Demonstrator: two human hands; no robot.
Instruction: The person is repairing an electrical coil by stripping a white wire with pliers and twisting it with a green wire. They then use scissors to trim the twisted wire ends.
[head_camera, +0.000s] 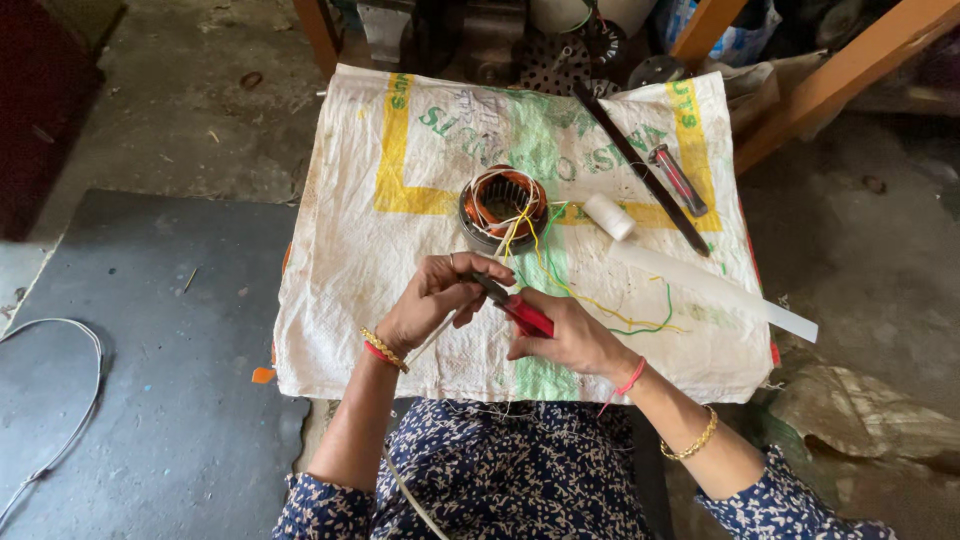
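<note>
The worktop (330, 300) is covered by a white woven sack with yellow and green print. Both hands work above its near edge, close to the centre.

The right hand (570, 335) is closed around the red handles of a pair of pliers (512, 305). The dark nose of the pliers points toward the far left and meets the fingers of the left hand.

The left hand (435, 298) is curled, with the fingertips pinched at the plier nose. A thin pale wire (432, 340) passes under this hand and runs toward the near edge; whether the fingers grip it cannot be told.

A motor stator (503, 207), a metal ring wound with copper-coloured coils, stands near the centre of the worktop, just beyond the hands. Yellow, green and white lead wires (560, 280) run out of it toward the near right, passing beside the plier nose.

Right of the stator lies a white spool (608, 216). A long dark flat bar (640, 168) lies diagonally from the far edge toward the right edge. Just beyond it lies a small red-handled tool (679, 180). A translucent white strip (715, 290) lies from near the spool across the right edge of the worktop.

A grey cable (85, 400) lies on the floor, well apart on the left.
</note>
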